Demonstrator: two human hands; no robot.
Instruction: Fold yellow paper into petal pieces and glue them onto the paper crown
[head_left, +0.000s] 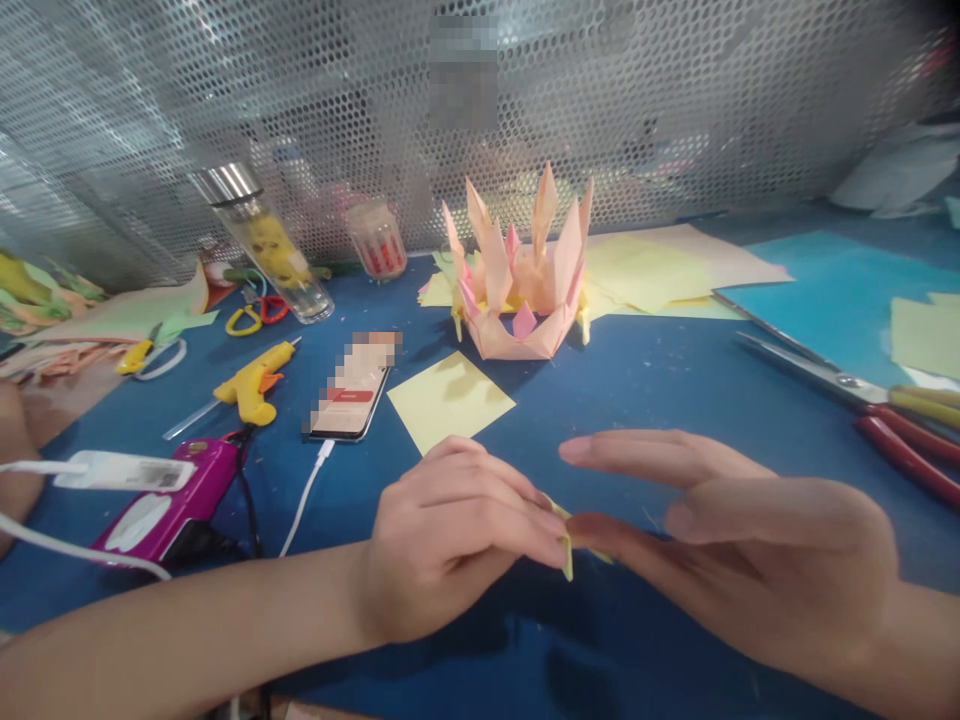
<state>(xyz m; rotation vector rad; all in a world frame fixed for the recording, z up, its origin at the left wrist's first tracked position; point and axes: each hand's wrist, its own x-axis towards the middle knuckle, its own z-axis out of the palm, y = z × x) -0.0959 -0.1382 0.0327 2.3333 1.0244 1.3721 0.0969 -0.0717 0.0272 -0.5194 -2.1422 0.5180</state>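
Note:
My left hand [465,530] is closed, its fingertips pinching a small piece of folded yellow paper [568,560]. Most of that paper is hidden behind the fingers. From the right comes my right hand [757,540], with its fingers apart and one fingertip against the paper's edge. Just beyond my left hand a flat square of yellow paper [452,402] lies on the blue tabletop [622,395]. Behind it stands a crown-like folded paper piece [510,336] in pale peach, with tall points and small pink parts.
Left lie a phone [352,390] on a white cable, a yellow glue gun [259,382], a magenta power strip [176,500] and a glass bottle [277,250]. Large red-handled scissors [851,380] lie right, near blue sheets [847,290]. Another person's arm [15,460] shows at the left edge.

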